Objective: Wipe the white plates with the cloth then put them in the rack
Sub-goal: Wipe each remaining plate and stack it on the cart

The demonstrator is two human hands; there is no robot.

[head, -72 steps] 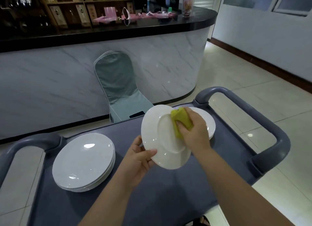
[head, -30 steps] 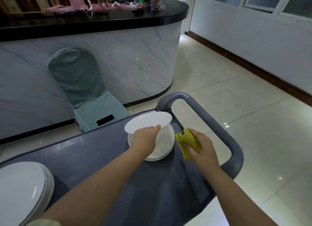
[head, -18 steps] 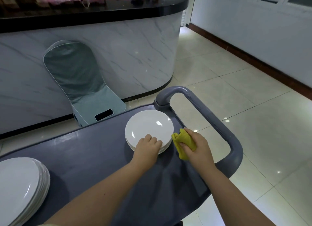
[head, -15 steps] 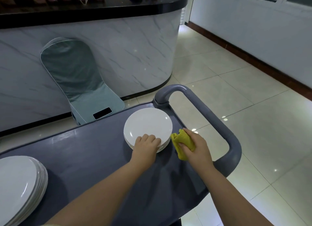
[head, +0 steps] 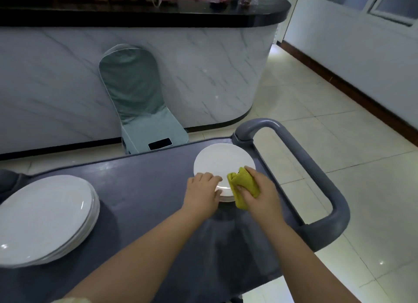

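Yellow cloth (head: 243,187) is sitting gripped in the fingers of the right hand (head: 260,195) against the plate stack (head: 224,160); fingers of the left hand (head: 202,194) are lying relaxed on its rim.

Your cloth (head: 243,185): plain mustard yellow. Right plate stack (head: 222,160) and left plate stack (head: 43,214): plain white. Cart top (head: 147,201) in front of you: dark slate blue-grey, with a mid grey handle (head: 328,226). Chair cover (head: 133,88): dull teal, pale piping. Phone (head: 160,143): black. Counter front (head: 203,65): pale grey marble, dark veins. Counter top (head: 158,15): black. Floor (head: 339,122): cream tiles.
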